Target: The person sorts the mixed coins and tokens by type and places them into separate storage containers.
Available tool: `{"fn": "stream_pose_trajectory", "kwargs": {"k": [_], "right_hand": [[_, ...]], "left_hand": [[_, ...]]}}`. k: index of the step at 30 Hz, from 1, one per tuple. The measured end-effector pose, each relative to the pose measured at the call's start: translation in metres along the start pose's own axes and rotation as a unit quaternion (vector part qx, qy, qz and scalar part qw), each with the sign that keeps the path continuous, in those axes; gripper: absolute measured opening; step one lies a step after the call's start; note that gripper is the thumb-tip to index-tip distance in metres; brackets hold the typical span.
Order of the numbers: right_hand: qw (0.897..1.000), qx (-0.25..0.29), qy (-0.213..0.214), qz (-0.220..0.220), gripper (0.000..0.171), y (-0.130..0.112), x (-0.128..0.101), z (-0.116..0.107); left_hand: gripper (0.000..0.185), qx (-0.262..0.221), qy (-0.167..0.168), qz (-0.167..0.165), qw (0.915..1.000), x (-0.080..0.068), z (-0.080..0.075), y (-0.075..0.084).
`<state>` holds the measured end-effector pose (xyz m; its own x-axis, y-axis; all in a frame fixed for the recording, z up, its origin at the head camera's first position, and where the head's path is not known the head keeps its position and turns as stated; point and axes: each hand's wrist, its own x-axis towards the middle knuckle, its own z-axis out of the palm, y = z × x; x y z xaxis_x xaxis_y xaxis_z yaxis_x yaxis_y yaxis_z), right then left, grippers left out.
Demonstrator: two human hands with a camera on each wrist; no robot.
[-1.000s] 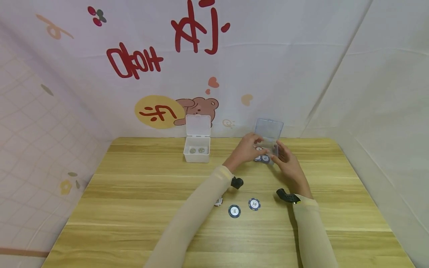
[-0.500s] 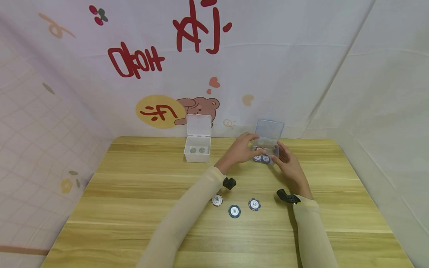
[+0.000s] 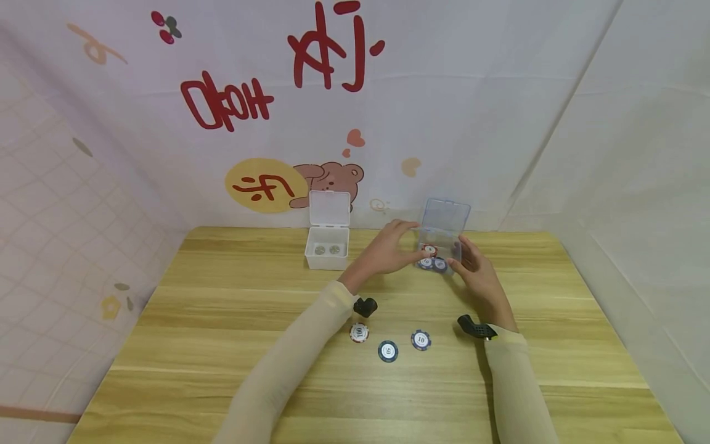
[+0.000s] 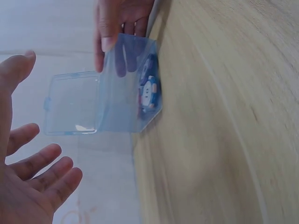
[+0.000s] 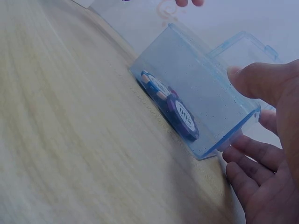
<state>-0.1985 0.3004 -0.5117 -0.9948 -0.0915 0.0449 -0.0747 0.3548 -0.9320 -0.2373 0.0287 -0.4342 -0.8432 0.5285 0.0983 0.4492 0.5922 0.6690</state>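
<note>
A clear bluish plastic box (image 5: 194, 74) stands at the back right of the table with its lid (image 3: 446, 216) raised. My right hand (image 3: 479, 271) holds it by its right side, thumb at the front and fingers around the end. Inside lie poker chips: a red one (image 3: 429, 250) towards the back and two blue ones (image 3: 426, 263) by the front wall. Left of the box, my left hand (image 3: 388, 251) is spread with nothing in it. In the left wrist view its fingers (image 4: 51, 175) are apart from the box.
A white box (image 3: 326, 261) with an open lid stands left of the clear box, two silvery discs (image 3: 334, 250) inside. Nearer on the wooden table lie a 100 chip (image 3: 359, 333), a 50 chip (image 3: 388, 351) and a 10 chip (image 3: 421, 340). A white cloth wall (image 3: 383, 135) rises behind.
My left hand has drawn back leftwards from over the clear box, so the red chip inside and the 100 chip on the table show fully. My right hand stays at the box.
</note>
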Motion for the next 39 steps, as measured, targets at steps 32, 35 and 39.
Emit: {"fn": "stream_pose_trajectory", "kwargs": {"k": [32, 35, 39], "right_hand": [[1.0, 0.0, -0.006, 0.01, 0.075, -0.027, -0.007, 0.001], [1.0, 0.002, -0.003, 0.008, 0.076, -0.014, -0.002, 0.001], [1.0, -0.005, 0.002, 0.001, 0.078, 0.003, 0.001, 0.0]], "left_hand": [[0.083, -0.016, -0.004, -0.003, 0.9999, -0.07, -0.018, -0.02], [0.083, -0.011, -0.005, -0.006, 0.9999, -0.076, -0.019, -0.021], [0.083, -0.002, -0.014, -0.012, 0.9998, -0.086, -0.019, -0.021]]}}
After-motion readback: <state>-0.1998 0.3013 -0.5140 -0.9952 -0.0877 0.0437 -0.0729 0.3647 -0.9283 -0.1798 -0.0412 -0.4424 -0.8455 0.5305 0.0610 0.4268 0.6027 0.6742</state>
